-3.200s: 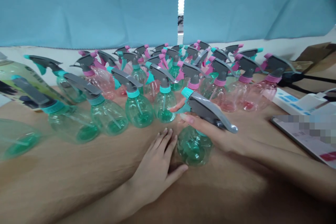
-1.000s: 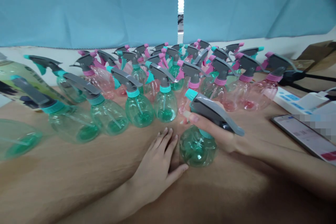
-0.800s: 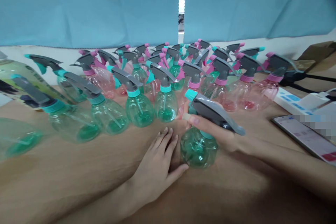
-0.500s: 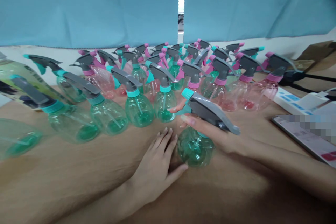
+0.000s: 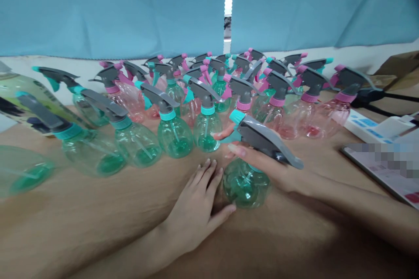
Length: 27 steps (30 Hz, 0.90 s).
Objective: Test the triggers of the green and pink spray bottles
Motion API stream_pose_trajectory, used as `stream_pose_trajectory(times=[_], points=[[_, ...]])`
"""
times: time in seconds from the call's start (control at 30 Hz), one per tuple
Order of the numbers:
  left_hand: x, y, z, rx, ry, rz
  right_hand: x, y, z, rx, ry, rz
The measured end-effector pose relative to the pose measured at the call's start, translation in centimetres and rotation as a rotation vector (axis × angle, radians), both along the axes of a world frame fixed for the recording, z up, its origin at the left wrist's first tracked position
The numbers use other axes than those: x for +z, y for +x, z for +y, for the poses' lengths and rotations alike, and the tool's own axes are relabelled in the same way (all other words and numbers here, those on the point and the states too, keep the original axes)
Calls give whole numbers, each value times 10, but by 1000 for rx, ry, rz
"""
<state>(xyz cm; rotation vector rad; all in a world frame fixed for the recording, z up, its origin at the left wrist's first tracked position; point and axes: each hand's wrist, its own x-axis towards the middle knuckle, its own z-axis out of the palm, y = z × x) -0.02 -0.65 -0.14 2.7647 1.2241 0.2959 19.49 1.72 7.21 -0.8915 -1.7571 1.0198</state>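
A green spray bottle (image 5: 246,187) with a grey and turquoise trigger head stands in front of me. My right hand (image 5: 262,159) is wrapped round its neck below the head, with the fingertips by the turquoise trigger. My left hand (image 5: 199,202) lies flat on the table, fingers stretched out, just left of the bottle; its thumb tip is close to the bottle's base. Just behind stand another green spray bottle (image 5: 208,131) and a similar green bottle (image 5: 175,138).
Several pink spray bottles (image 5: 334,115) and green ones crowd the back of the wooden table (image 5: 108,218). To the right are a power strip (image 5: 368,127) and a phone (image 5: 376,174). A large labelled bottle (image 5: 42,96) stands left, and a blue curtain (image 5: 114,8) hangs behind.
The whole view has shifted very slightly. Both hands and the spray bottle keep their places relative to each other.
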Motion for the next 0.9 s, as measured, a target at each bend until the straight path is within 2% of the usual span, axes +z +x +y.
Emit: stream_pose_trajectory(times=[0.9], points=[[1,-1,0,-6,-10,8,1,-1,1,39,-36,81]])
